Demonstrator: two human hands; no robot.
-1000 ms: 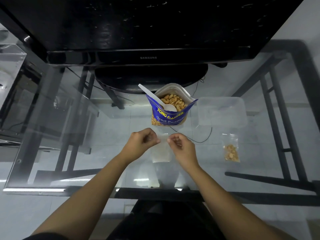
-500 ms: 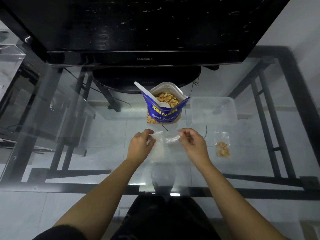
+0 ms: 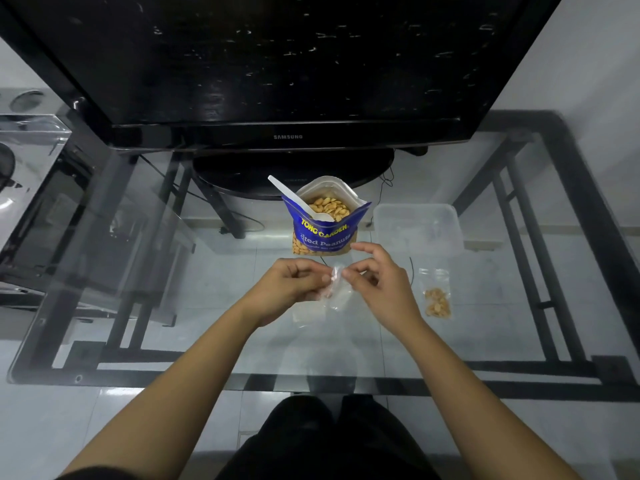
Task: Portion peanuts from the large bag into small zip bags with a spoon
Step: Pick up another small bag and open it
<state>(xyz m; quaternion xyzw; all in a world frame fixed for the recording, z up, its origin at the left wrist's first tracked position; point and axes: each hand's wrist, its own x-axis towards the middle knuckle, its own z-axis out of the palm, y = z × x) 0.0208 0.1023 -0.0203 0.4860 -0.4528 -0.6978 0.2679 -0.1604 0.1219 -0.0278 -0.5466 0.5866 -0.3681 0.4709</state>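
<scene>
On the left-centre of the glass surface point(image 3: 194, 299), the left hand point(image 3: 294, 285) reaches in with fingers curled, pinching the top edge of an empty zip bag point(image 3: 335, 292). Farther back, a white plastic spoon point(image 3: 298, 201) leans with its handle up and to the left and its bowl inside the open blue peanut bag point(image 3: 323, 235). That bag stands upright before the base of a black Samsung screen point(image 3: 287, 64), with peanuts showing at its mouth. The empty zip bag hangs crumpled between both hands, just in front of the peanut bag. The right hand point(image 3: 381, 285) pinches the same top edge with thumb and forefinger, its other fingers lifted. Farther right sits a clear plastic container point(image 3: 417, 230), and nearer the person a filled zip bag point(image 3: 437, 301) lies flat.
</scene>
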